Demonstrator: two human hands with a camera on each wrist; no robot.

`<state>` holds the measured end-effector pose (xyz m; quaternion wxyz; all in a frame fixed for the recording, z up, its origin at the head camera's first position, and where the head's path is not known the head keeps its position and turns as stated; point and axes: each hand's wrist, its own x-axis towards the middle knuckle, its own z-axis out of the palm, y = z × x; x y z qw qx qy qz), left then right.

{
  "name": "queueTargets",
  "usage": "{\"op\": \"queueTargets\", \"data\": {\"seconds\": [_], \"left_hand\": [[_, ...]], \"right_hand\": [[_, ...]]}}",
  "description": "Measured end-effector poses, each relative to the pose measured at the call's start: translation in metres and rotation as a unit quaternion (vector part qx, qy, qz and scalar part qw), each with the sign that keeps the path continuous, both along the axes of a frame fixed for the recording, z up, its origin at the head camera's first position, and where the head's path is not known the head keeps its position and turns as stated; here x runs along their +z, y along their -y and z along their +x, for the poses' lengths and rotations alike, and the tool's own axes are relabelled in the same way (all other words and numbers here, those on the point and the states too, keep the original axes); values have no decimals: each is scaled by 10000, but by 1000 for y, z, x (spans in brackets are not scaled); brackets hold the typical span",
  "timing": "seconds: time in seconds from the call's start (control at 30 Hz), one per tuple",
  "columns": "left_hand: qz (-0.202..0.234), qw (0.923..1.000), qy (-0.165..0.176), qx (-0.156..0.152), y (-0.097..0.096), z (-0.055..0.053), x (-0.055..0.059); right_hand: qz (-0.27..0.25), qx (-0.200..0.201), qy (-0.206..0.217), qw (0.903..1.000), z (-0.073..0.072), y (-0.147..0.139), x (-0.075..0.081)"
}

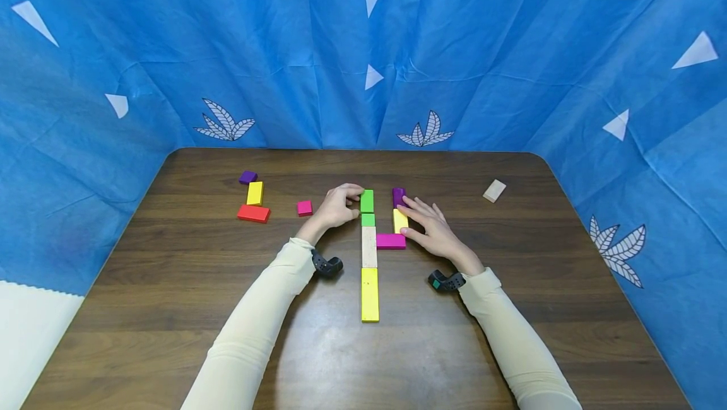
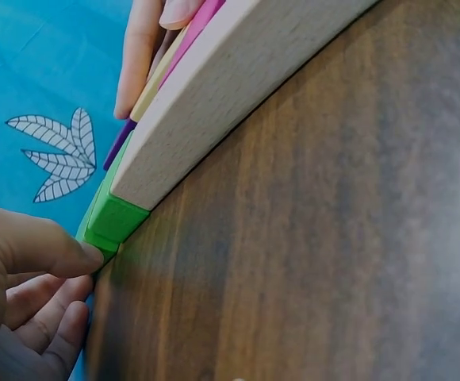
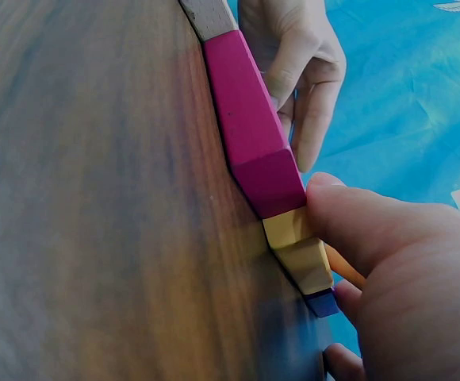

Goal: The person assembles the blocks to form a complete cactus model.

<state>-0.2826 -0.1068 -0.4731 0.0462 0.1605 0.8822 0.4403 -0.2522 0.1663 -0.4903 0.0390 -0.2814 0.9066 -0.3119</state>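
Observation:
My left hand (image 1: 336,207) is at the far end of a straight row of blocks, thumb and finger pinching the far green block (image 1: 367,200). A smaller green block (image 1: 368,220), a pale wooden block (image 1: 369,247) and a long yellow block (image 1: 370,295) continue the row toward me. From the wooden block a magenta block (image 1: 390,241) sticks out to the right. Thumb and index finger of my right hand (image 1: 434,233) span the light yellow block (image 1: 400,221) beyond it. A purple block (image 1: 399,197) lies at that block's far end, partly behind my fingers.
On the left lie a dark purple block (image 1: 248,177), a yellow block (image 1: 255,193) and a red block (image 1: 254,213). A pink block (image 1: 304,208) sits left of my left hand. A pale block (image 1: 495,190) lies far right. Blue cloth (image 1: 318,50) hangs behind the table (image 1: 187,296).

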Motion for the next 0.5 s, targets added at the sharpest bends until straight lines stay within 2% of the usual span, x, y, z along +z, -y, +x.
{"op": "queueTargets", "data": {"seconds": [0.5], "left_hand": [[-29,9997,-205,-135,1,4,-5]], "right_hand": [[2,-8,39,10000,0,0,0]]}}
